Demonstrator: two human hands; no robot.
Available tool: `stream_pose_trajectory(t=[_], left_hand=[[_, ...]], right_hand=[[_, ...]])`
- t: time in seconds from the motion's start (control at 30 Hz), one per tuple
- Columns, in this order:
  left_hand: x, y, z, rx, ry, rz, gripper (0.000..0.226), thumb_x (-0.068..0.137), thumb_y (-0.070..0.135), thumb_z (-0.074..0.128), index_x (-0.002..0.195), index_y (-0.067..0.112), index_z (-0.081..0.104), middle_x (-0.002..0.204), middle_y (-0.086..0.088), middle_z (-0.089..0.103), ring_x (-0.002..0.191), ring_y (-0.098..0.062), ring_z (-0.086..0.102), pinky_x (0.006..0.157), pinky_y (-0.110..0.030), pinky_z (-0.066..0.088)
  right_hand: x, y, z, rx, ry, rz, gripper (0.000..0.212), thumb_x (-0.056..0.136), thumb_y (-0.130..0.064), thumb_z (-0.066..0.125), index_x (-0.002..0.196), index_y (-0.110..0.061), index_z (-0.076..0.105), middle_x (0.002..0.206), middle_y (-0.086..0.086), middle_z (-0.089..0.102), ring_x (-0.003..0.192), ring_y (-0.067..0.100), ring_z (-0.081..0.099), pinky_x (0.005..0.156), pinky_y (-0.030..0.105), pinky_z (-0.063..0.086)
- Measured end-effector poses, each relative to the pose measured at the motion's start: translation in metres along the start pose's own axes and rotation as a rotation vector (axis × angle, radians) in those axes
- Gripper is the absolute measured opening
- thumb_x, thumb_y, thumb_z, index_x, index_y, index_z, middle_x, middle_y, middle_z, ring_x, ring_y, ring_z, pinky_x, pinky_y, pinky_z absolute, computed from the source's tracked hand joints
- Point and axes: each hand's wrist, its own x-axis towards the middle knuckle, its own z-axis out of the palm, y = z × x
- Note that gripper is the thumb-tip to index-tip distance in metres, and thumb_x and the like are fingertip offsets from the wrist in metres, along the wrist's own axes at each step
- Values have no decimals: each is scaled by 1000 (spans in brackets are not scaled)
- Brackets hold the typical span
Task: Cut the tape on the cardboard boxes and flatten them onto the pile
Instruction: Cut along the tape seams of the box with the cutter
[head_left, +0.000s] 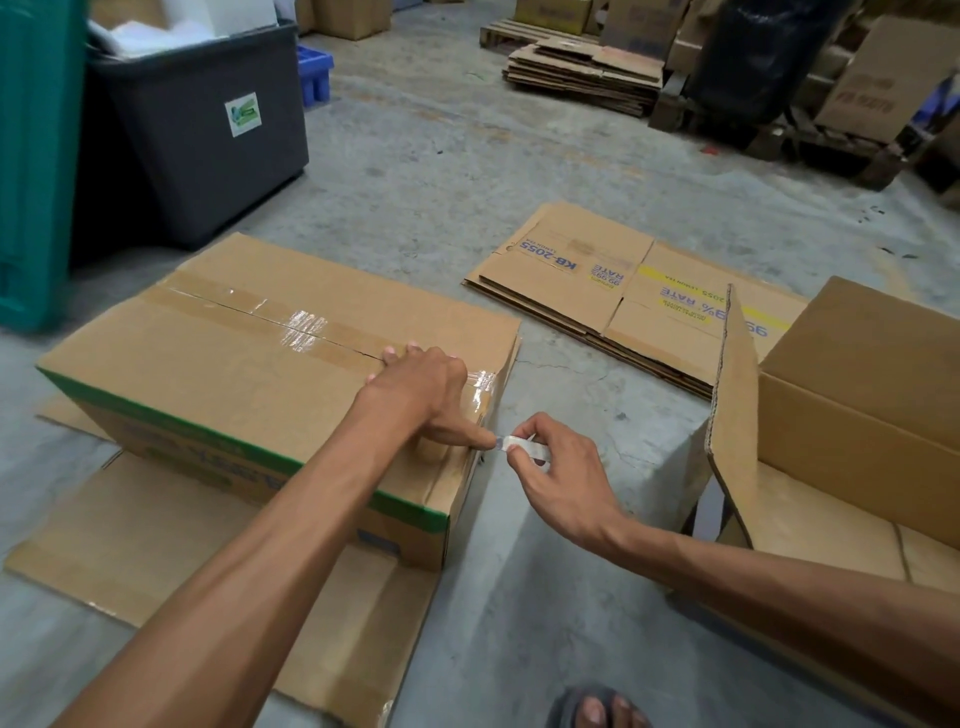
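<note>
A taped cardboard box (249, 358) with a green stripe lies on the concrete floor, its flaps spread under it. Clear tape (306, 327) runs along its top seam and down the right end. My left hand (421, 389) presses flat on the box's right top edge, thumb pointing down the end face. My right hand (556, 473) pinches a small white cutter (524, 449), whose tip meets the tape at the box's right end beside my left thumb. The pile of flattened boxes (634, 291) lies on the floor beyond, to the right.
An open cardboard box (857, 415) with a raised flap stands at the right. A dark grey bin (208, 130) and a green crate (36, 156) sit at the left. A farther stack of flat cardboard (587, 73) and pallets lie at the back. My sandalled foot (597, 709) is at the bottom.
</note>
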Motion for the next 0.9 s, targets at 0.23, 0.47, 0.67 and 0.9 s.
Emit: stream_pose_trajectory(t=[0.23, 0.47, 0.67, 0.9], left_hand=[[-3, 2, 1, -8, 11, 1, 106, 49, 91, 48, 118, 9, 50, 124, -21, 55, 127, -44, 40, 104, -61, 35], [-2, 4, 4, 23, -16, -29, 121, 37, 88, 39, 128, 8, 45, 131, -23, 52, 130, -47, 37, 103, -60, 37], [-2, 8, 10, 30, -45, -77, 138, 39, 91, 41, 148, 8, 26, 150, -33, 30, 140, -54, 21, 109, -64, 30], [-3, 11, 6, 27, -64, -130, 126, 62, 84, 59, 155, 14, 11, 158, -34, 5, 143, -55, 7, 111, -66, 27]], right_hand=[[11, 5, 1, -69, -67, -85, 18, 101, -37, 50, 106, -22, 57, 106, -3, 64, 95, 12, 59, 77, 24, 46], [17, 13, 4, -303, -110, -121, 36, 105, -44, 32, 118, -21, 57, 108, 2, 59, 92, 18, 56, 80, 33, 47], [22, 13, 10, -340, -64, -66, 39, 107, -43, 29, 119, -18, 57, 107, 4, 58, 90, 21, 56, 79, 36, 49], [31, 15, 15, -415, -31, -56, 42, 106, -45, 22, 118, -19, 54, 104, 4, 57, 85, 19, 55, 77, 37, 51]])
